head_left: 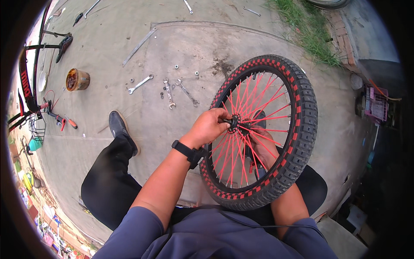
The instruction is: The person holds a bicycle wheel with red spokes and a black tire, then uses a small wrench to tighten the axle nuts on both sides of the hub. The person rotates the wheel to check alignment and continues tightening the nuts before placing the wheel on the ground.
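Note:
A bicycle wheel (pixel 300 125) with red spokes, a checkered red-and-black rim band and a knobby black tire stands tilted over my legs. My left hand (pixel 212 125) is closed at the near side of the black hub (pixel 234 123), thumb and fingers on the axle end. My right hand (pixel 263 144) reaches behind the spokes to the hub's far side, fingers curled round it and partly hidden. Several wrenches (pixel 168 93) and small nuts (pixel 196 73) lie on the ground ahead of the wheel.
A bucket (pixel 77 81) of brown grease stands left, near a bicycle frame (pixel 28 86) and a screwdriver (pixel 70 121). A long flat metal strip (pixel 138 46) lies ahead. Grass (pixel 310 36), bricks and a pink crate (pixel 375 103) are at the right.

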Tool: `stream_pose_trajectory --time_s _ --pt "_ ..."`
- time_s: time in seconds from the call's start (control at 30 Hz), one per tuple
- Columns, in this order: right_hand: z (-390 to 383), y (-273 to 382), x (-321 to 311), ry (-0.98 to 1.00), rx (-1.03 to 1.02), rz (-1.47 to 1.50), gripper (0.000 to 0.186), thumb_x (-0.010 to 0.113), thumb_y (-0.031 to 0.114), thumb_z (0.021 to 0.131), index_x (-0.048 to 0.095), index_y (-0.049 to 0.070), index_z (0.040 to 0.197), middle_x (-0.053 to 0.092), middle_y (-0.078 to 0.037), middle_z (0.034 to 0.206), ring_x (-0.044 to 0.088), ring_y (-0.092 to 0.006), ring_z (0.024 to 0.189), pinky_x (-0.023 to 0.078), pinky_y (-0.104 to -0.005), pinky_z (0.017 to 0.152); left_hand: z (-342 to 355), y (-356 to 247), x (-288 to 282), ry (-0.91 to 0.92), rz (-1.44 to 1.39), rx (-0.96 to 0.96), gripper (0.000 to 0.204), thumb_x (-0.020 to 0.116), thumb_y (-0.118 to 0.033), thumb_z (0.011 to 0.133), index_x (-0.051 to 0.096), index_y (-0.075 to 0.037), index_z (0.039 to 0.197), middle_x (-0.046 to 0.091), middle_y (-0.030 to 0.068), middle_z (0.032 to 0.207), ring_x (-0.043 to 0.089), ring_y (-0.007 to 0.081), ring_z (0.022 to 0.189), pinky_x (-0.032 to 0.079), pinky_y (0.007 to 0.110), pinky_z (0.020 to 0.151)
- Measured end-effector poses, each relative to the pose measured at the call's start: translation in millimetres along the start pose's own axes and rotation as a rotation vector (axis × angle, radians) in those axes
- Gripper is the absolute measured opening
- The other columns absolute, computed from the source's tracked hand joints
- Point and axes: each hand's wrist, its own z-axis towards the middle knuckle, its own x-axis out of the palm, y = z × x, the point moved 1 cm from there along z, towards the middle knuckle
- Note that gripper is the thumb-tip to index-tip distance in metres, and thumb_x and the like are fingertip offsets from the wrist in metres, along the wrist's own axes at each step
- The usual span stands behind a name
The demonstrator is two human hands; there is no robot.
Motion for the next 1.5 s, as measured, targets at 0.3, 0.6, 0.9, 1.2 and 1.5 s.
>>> stream_pose_trajectory --time_s 0.3,0.6,0.9,1.2,1.5 --pt "20 -17 -21 -0.014 -0.054 -0.108 0.018 0.059 0.001 0.101 0.057 -0.001 0.118 0.067 -0.01 0.098 0.068 -0.017 0.081 0.062 -0.0303 0.075 -1 1 1 -0.033 -0.009 0.02 0.026 0.071 0.001 0.087 0.066 0.001 0.113 0.071 0.0058 0.093 0.066 0.0132 0.082 0.056 0.028 0.076" --pt "3 -7 -2 -0.007 -0.054 -0.015 0.018 0.061 0.004 0.1 0.058 0.001 0.118 0.068 -0.008 0.094 0.067 -0.0144 0.078 0.061 -0.0279 0.069 -3 -3 1 -0.042 -0.021 0.068 0.023 0.071 -0.013 0.093 0.067 0.002 0.109 0.071 0.0052 0.088 0.065 0.0111 0.077 0.055 0.028 0.071" --pt "-7 -3 5 -0.022 -0.097 -0.077 0.021 0.061 0.007 0.101 0.058 0.001 0.121 0.068 -0.008 0.097 0.069 -0.0154 0.081 0.062 -0.0277 0.068 -2 -19 -4 0.002 0.167 -0.125 0.017 0.069 -0.011 0.093 0.066 0.002 0.104 0.071 0.0065 0.088 0.066 0.0126 0.078 0.055 0.03 0.072" --pt "-1 -6 3 -0.038 -0.07 -0.122 0.022 0.058 0.009 0.103 0.057 0.003 0.124 0.068 -0.007 0.099 0.068 -0.0149 0.083 0.062 -0.028 0.071 -1 -19 -8 0.022 0.204 -0.243 0.019 0.069 -0.014 0.094 0.066 0.002 0.105 0.072 0.0078 0.087 0.066 0.0135 0.079 0.054 0.031 0.071" --pt "9 -13 -14 -0.085 0.008 -0.188 0.024 0.059 0.009 0.102 0.059 -0.001 0.125 0.067 -0.008 0.1 0.067 -0.0153 0.086 0.061 -0.0287 0.074 -5 -15 -8 -0.018 0.177 -0.118 0.02 0.067 -0.019 0.096 0.068 0.001 0.101 0.071 0.0066 0.082 0.066 0.0152 0.075 0.054 0.032 0.07"
